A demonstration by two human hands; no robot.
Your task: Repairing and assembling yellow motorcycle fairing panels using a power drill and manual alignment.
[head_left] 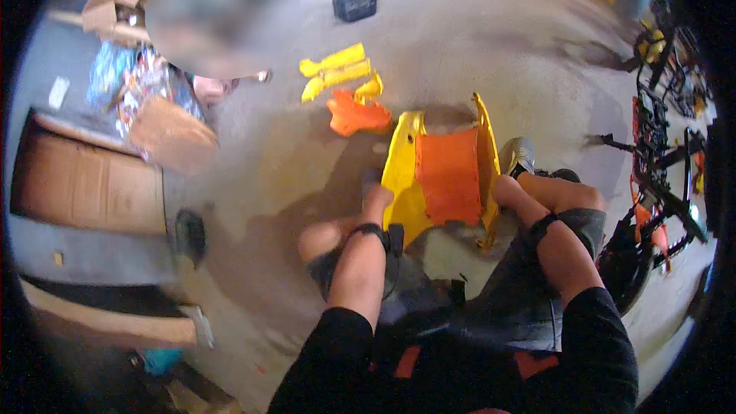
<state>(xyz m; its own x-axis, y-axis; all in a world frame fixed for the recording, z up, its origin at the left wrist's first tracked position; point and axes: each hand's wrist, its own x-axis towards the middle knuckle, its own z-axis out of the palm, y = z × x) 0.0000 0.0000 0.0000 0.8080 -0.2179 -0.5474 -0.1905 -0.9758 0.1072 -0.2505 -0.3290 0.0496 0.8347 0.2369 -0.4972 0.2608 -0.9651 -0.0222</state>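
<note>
Panel point(448, 176), between left grip point(376, 198) and right grip point(507, 192)

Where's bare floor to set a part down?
Bare floor lies right of the loose yellow strips, beyond the yellow-and-orange panel held by the left hand and right hand. Another patch lies between the left knee and the dark oval object. Crowded: the far right, with black frames.

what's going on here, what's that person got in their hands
A person is holding a large yellow-and-orange part upright between both hands, with the left hand at its left edge and the right hand at its right. Just beyond it, loose yellow pieces and an orange piece lie on the floor.
</note>
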